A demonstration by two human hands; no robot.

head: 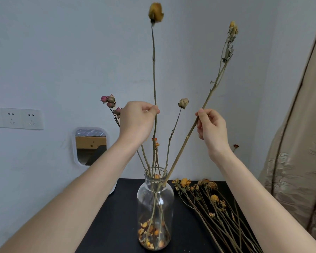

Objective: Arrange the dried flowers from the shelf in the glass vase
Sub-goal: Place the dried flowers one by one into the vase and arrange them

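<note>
A clear glass vase [155,201] stands on a black shelf top [117,212], with loose petals at its bottom and several dried stems in it. My left hand [138,121] pinches a tall stem topped by a yellow dried rose [155,12]; that stem runs down into the vase. My right hand [211,127] pinches a long leaning stem with a small yellow bud [233,27], whose lower end enters the vase neck. A pale bud [183,103] and pink dried roses [109,102] also rise from the vase.
A bundle of dried yellow flowers [213,203] lies on the shelf right of the vase. A beige curtain [297,161] hangs at the right. On the white wall are sockets [20,118] and a small mirror [90,146].
</note>
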